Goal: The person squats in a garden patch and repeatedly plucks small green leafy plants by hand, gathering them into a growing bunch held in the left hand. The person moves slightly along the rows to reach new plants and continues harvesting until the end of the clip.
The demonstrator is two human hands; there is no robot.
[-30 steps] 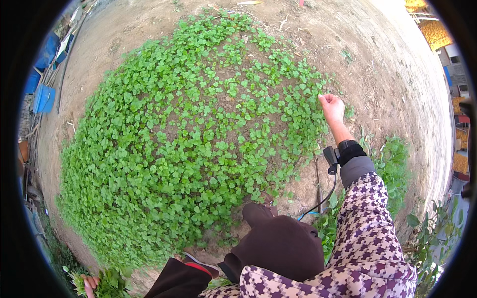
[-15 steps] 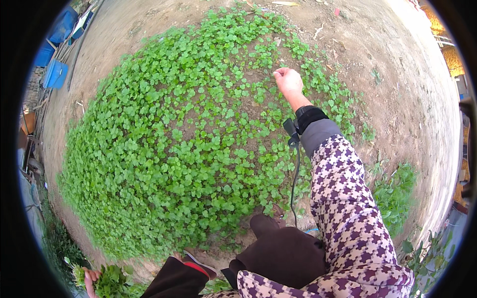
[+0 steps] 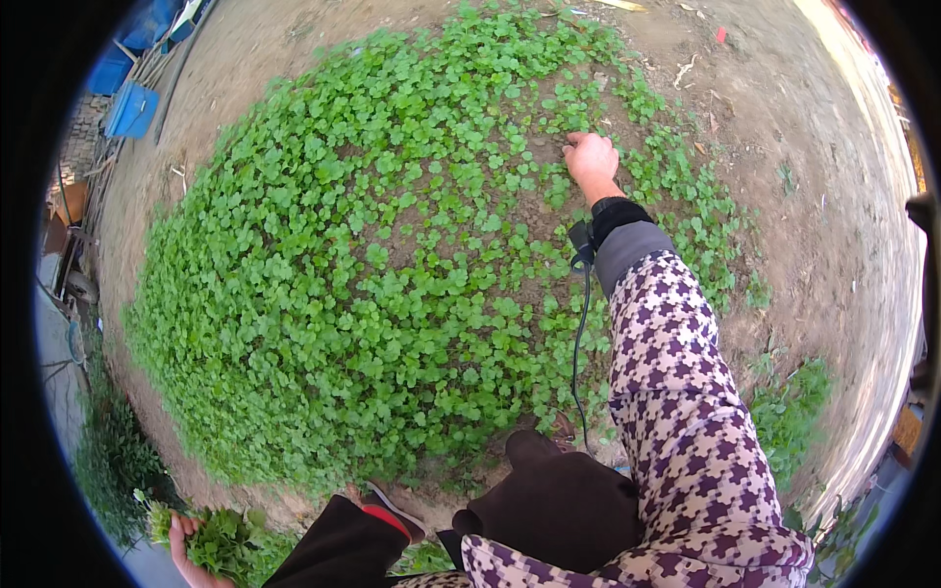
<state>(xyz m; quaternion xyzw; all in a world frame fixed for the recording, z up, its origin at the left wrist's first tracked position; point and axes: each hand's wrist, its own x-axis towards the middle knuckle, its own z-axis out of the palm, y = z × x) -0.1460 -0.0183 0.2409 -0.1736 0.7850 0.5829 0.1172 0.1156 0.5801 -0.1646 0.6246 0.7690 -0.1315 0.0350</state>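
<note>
A dense patch of low, leafy green plants (image 3: pixel 333 294) spreads over brown soil before me. My right hand (image 3: pixel 592 163) reaches to the far right part of it, over a thinner spot where soil shows. Its fingers are curled down and closed close to the ground; whatever they grip is hidden by the hand. At the lower left, my left hand (image 3: pixel 182 552) is closed around a bunch of picked greens (image 3: pixel 223 549), with pale stem ends poking out beside the thumb. A black strap and a small device with a cable (image 3: pixel 582 242) sit at my right wrist.
My shoe (image 3: pixel 397 512) stands at the patch's near edge, below my bent knee. Blue containers (image 3: pixel 132 110) and poles lie at the far left. Bare dirt (image 3: pixel 833 196) runs along the right side, with another clump of greens (image 3: pixel 789 421) near my right sleeve.
My right hand has lowered toward the soil, its fingers turned more downward. The view has shifted slightly, so the patch sits further right. My left hand still holds the greens.
</note>
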